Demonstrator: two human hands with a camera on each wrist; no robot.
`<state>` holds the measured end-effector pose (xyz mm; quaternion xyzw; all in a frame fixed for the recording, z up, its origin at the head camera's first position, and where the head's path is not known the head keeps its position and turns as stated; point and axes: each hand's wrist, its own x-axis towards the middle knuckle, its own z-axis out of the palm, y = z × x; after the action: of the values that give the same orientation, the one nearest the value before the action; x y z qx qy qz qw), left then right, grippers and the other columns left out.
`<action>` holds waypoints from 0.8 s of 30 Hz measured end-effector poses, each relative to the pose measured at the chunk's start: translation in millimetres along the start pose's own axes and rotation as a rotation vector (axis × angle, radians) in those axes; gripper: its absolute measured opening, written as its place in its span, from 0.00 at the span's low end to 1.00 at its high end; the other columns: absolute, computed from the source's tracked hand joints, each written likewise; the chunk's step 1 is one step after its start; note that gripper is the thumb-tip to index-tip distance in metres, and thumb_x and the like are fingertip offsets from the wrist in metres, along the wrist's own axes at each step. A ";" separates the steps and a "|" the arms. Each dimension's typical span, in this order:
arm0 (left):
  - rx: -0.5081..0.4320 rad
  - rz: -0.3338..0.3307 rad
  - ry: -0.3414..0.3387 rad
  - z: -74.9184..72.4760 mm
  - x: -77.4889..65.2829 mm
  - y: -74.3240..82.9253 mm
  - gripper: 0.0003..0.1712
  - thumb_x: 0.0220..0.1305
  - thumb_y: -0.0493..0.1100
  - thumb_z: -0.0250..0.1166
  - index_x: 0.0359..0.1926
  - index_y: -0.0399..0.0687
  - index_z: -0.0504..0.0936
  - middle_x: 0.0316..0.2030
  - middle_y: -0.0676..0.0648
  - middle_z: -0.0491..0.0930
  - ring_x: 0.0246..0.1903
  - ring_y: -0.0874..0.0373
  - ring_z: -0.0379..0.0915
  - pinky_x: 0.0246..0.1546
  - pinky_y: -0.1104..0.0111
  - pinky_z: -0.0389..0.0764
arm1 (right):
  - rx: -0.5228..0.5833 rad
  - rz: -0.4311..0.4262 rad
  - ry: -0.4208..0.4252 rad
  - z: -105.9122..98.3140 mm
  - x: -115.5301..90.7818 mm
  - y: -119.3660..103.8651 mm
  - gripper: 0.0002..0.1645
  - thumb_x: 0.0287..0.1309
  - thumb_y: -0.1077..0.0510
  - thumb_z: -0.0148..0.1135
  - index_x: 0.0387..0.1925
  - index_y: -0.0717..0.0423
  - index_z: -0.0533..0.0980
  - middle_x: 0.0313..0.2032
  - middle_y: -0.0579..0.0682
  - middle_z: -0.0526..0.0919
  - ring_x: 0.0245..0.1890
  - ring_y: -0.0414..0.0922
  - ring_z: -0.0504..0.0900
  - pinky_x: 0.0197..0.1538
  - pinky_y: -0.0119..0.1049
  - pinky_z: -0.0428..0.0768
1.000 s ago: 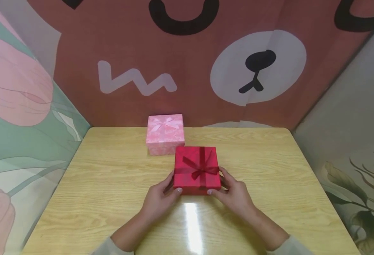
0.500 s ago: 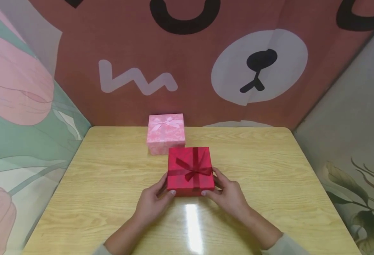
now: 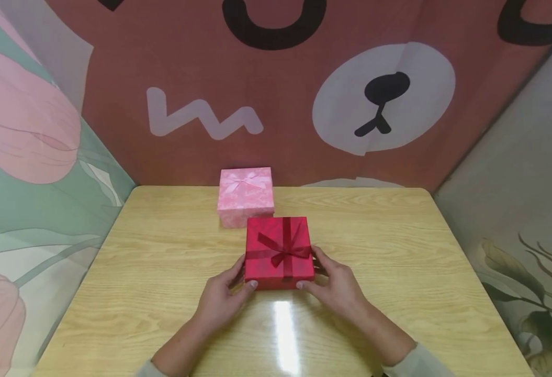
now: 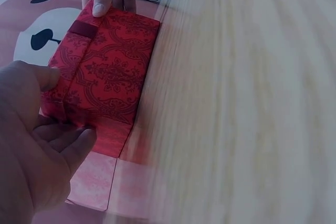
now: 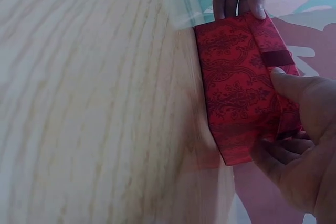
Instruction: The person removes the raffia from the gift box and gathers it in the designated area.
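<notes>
Basically, red box (image 3: pixel 276 264) shifted slightly left over the last second, now almost still, this side of the pink box (image 3: pixel 245 191), on or just above the table (image 3: pixel 379 230). Grip: left hand (image 3: pixel 222 297) and right hand (image 3: pixel 338 289) pinch its near corners. Reads as minor repositioning.

We see a pink box (image 3: pixel 246 201) with a bow (image 3: pixel 245 180) near the back of a wood-grain table (image 3: pixel 153 272), a bear face (image 3: pixel 341 115) on a reddish-brown wall (image 3: pixel 285 152), pink flowers (image 3: pixel 31 120) on our left wall (image 3: pixel 87 209), leaves (image 3: pixel 513 268) on our right wall (image 3: pixel 516 173)
</notes>
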<state>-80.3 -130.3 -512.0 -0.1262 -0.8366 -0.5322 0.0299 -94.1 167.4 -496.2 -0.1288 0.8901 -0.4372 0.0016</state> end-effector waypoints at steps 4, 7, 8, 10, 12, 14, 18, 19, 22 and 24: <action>0.014 0.013 0.011 -0.1 -0.7 -0.1 0.40 0.66 0.46 0.74 0.75 0.44 0.70 0.63 0.45 0.79 0.59 0.55 0.80 0.57 0.63 0.82 | -0.055 -0.030 0.017 0.7 -0.9 0.1 0.56 0.53 0.40 0.80 0.78 0.46 0.64 0.60 0.48 0.84 0.56 0.51 0.86 0.60 0.50 0.82; 0.035 0.014 0.016 -0.3 -0.7 0.4 0.40 0.66 0.47 0.74 0.74 0.45 0.70 0.63 0.45 0.79 0.59 0.55 0.80 0.58 0.62 0.81 | -0.078 -0.043 0.033 1.4 -1.5 0.0 0.57 0.53 0.39 0.80 0.78 0.47 0.64 0.60 0.47 0.84 0.57 0.52 0.85 0.61 0.52 0.81; 0.041 0.015 0.018 -0.2 -0.7 0.5 0.39 0.66 0.47 0.74 0.74 0.45 0.70 0.63 0.45 0.79 0.59 0.55 0.80 0.58 0.61 0.81 | -0.081 -0.045 0.035 1.5 -1.7 0.0 0.57 0.53 0.39 0.80 0.78 0.47 0.64 0.60 0.47 0.84 0.57 0.53 0.85 0.61 0.53 0.81; 0.049 0.016 0.021 -0.1 -0.8 0.5 0.39 0.66 0.47 0.74 0.74 0.46 0.70 0.63 0.45 0.80 0.59 0.54 0.80 0.58 0.60 0.81 | -0.083 -0.041 0.036 2.0 -2.1 -0.1 0.57 0.53 0.38 0.80 0.78 0.48 0.64 0.60 0.48 0.84 0.58 0.53 0.84 0.61 0.54 0.81; 0.053 0.024 0.023 0.0 -0.7 0.6 0.39 0.66 0.47 0.74 0.74 0.46 0.70 0.63 0.46 0.80 0.60 0.54 0.79 0.59 0.59 0.81 | -0.079 -0.034 0.035 2.1 -2.5 -0.4 0.57 0.53 0.38 0.80 0.78 0.49 0.64 0.61 0.49 0.84 0.58 0.54 0.84 0.62 0.54 0.81; 0.068 0.040 0.026 0.1 -0.5 0.1 0.39 0.66 0.47 0.74 0.74 0.47 0.70 0.63 0.46 0.79 0.60 0.54 0.79 0.59 0.57 0.81 | -0.072 -0.027 0.036 1.9 -2.8 -1.1 0.57 0.53 0.39 0.80 0.78 0.49 0.63 0.62 0.50 0.83 0.59 0.54 0.83 0.63 0.55 0.80; 0.108 0.080 0.035 0.1 -0.3 -0.7 0.39 0.67 0.47 0.74 0.75 0.47 0.70 0.64 0.46 0.78 0.60 0.53 0.79 0.58 0.55 0.81 | -0.075 -0.027 0.045 1.2 -2.8 -2.6 0.57 0.53 0.41 0.81 0.78 0.51 0.64 0.63 0.51 0.82 0.62 0.54 0.81 0.64 0.54 0.78; 0.116 0.091 0.036 -0.1 -0.3 -0.6 0.39 0.67 0.47 0.74 0.75 0.46 0.70 0.64 0.45 0.78 0.59 0.52 0.79 0.58 0.55 0.81 | -0.078 -0.032 0.048 1.2 -2.6 -2.8 0.57 0.53 0.41 0.81 0.78 0.52 0.64 0.63 0.51 0.82 0.63 0.53 0.80 0.65 0.54 0.78; 0.134 0.118 0.041 -0.7 -0.5 -0.2 0.39 0.67 0.46 0.74 0.74 0.44 0.70 0.64 0.44 0.78 0.59 0.51 0.79 0.58 0.54 0.81 | -0.093 -0.044 0.054 1.2 -2.6 -3.6 0.57 0.53 0.41 0.80 0.78 0.54 0.64 0.63 0.51 0.82 0.64 0.53 0.79 0.65 0.53 0.78; 0.142 0.130 0.042 -1.3 -0.3 0.6 0.39 0.67 0.46 0.74 0.74 0.43 0.70 0.64 0.44 0.77 0.59 0.51 0.79 0.58 0.54 0.81 | -0.094 -0.040 0.054 0.4 -2.9 -5.0 0.57 0.53 0.41 0.80 0.78 0.54 0.64 0.64 0.51 0.81 0.53 0.51 0.86 0.65 0.53 0.78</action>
<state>-79.9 -131.3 -510.9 -0.1668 -0.8613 -0.4712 0.0909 -90.1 164.9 -492.9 -0.1346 0.9065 -0.3983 -0.0373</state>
